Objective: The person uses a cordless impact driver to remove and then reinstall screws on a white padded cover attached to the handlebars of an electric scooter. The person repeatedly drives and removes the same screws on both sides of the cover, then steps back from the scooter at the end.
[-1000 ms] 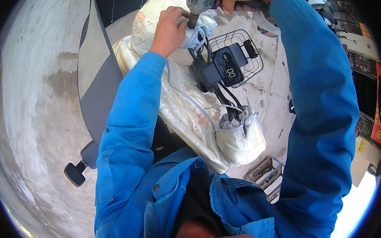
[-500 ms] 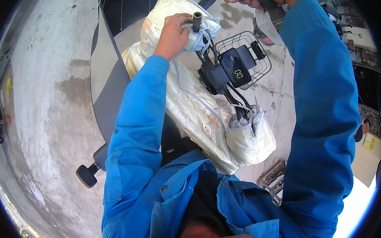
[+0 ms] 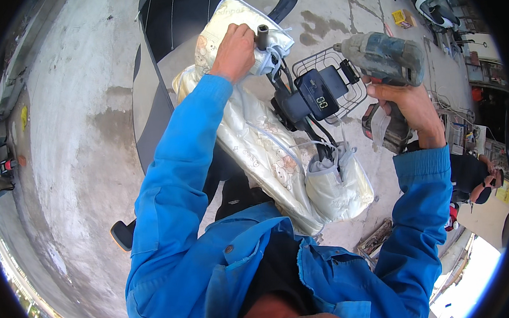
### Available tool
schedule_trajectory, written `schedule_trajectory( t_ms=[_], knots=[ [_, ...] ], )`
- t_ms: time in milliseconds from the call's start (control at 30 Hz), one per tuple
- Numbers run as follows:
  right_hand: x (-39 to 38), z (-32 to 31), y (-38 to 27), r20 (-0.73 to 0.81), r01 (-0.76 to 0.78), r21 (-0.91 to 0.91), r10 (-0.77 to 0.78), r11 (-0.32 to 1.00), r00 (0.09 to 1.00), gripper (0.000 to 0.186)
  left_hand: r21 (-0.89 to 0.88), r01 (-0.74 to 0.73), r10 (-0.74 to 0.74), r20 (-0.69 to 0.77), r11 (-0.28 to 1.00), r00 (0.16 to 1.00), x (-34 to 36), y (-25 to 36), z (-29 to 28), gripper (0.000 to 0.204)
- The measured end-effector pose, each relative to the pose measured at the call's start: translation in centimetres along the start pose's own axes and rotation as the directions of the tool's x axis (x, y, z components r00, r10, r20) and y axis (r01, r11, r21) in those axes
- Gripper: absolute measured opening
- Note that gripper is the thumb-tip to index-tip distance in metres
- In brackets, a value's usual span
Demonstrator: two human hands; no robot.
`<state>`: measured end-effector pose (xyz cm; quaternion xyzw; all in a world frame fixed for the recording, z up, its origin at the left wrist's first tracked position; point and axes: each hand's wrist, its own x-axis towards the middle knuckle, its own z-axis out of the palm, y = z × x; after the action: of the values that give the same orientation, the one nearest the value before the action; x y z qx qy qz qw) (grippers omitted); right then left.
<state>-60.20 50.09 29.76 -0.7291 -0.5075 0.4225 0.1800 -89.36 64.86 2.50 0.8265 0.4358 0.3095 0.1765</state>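
Note:
My left hand [image 3: 235, 52] has its fingers curled over the left handlebar muff of the cream quilted windshield cover [image 3: 252, 124], right beside a dark upright tube [image 3: 263, 37]. My right hand [image 3: 405, 100] is wrapped round the grip of a worn cordless impact driver [image 3: 385, 57], whose nose points left, above the front basket. Between the hands is the electric scooter's display [image 3: 317, 94], with a wire basket [image 3: 344, 98] beyond it. The right muff [image 3: 338, 186] hangs over the other handlebar end.
A grey and black curved panel [image 3: 170, 24] stands left of the scooter. Another person [image 3: 471, 178] is at the right, and a white scooter [image 3: 434, 8] is parked at the far right near a yellow box [image 3: 402, 19]. A crate [image 3: 376, 236] lies on the concrete floor [image 3: 82, 105].
My right hand has come back toward me from the top edge, bringing the impact driver fully into view. My left hand stays on the muff, shifted slightly in the picture.

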Motion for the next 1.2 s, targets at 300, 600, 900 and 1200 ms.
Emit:
schedule_trajectory(
  t_ms=[300,600,900,1200],
  knots=[
    [-13.5,-0.1,9.2,-0.201,-0.133,0.29,0.196,0.948,0.96,0.033,-0.444,0.156,-0.045,0.249,0.882,0.967,3.3,2.0,-2.8,0.03],
    [-22.8,2.0,14.7,-0.285,-0.184,0.519,0.372,0.835,0.883,0.038,-0.381,0.028,-0.054,-0.057,0.924,0.997,7.0,3.8,-13.9,0.02],
    [-27.7,6.2,17.2,-0.286,-0.187,0.63,0.449,0.753,0.846,0.039,0.117,0.398,-0.399,-0.019,0.91,0.917,-3.8,6.7,1.4,0.045],
    [-30.0,8.5,19.5,-0.248,-0.24,0.668,0.515,0.704,0.821,0.042,0.139,0.386,-0.369,-0.132,0.912,0.92,-3.8,6.3,2.9,0.032]
  ],
)
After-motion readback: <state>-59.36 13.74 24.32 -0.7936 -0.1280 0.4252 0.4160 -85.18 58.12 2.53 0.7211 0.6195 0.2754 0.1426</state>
